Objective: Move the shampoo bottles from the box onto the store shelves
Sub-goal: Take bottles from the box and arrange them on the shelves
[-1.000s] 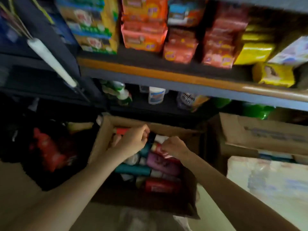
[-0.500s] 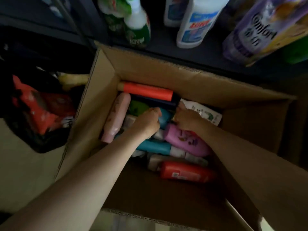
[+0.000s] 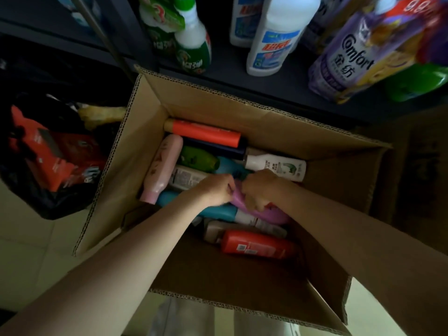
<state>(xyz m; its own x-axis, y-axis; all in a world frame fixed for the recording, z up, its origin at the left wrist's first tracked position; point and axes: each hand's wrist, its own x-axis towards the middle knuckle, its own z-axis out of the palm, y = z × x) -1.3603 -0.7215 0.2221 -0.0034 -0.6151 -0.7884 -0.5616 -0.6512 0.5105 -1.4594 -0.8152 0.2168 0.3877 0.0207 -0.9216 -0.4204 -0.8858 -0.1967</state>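
Observation:
An open cardboard box (image 3: 218, 110) on the floor holds several shampoo bottles lying flat: an orange one (image 3: 206, 133), a pink one (image 3: 162, 168), a green one (image 3: 196, 158), a white one (image 3: 276, 166), a teal one (image 3: 218, 210), a red one (image 3: 257, 244). Both hands are down in the box at a purple bottle (image 3: 269, 214). My right hand (image 3: 260, 189) grips its upper end with curled fingers. My left hand (image 3: 213, 190) is curled against the same bottle from the left; its fingertips are hidden.
A dark low shelf (image 3: 278, 86) behind the box carries green spray bottles (image 3: 191, 42), white cleaner bottles (image 3: 276, 37) and a purple Comfort pouch (image 3: 356, 57). A black bag with red packs (image 3: 48, 156) lies left of the box. Pale floor tiles surround it.
The view has dropped from the upper shelves down into the box. Both hands sank among the bottles and closed in on the purple bottle, the left hand shifting right toward it.

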